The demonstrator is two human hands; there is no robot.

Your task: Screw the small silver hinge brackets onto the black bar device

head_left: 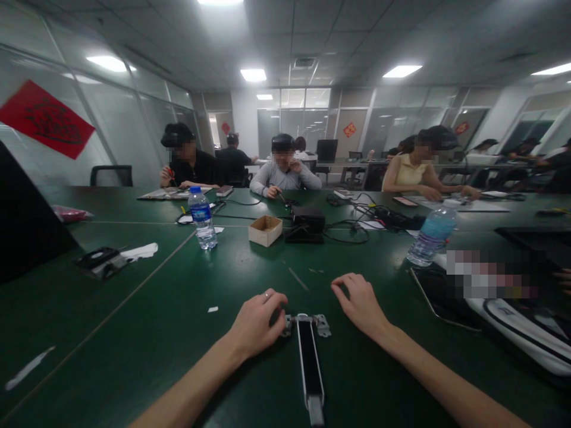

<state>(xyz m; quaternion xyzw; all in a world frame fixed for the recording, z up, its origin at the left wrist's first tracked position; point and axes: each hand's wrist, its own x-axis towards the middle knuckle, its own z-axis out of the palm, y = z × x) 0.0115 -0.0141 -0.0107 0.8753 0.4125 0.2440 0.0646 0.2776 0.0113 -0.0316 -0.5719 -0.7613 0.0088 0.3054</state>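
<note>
A long black bar with a metal bracket at its far end (308, 351) lies on the green table (147, 321) right in front of me, pointing away. My left hand (259, 321) rests curled at the left end of the bracket, fingers bent and touching the metal. To the right of the bracket, my right hand (360, 302) lies on the table with the fingers loosely bent and apart, holding nothing.
A small cardboard box (265, 230), a black device with cables (306, 224) and two water bottles (203, 217) (432, 235) stand further out. A black-and-white bag (513, 315) lies at right, a dark screen (27, 226) at left. Several people sit across the table.
</note>
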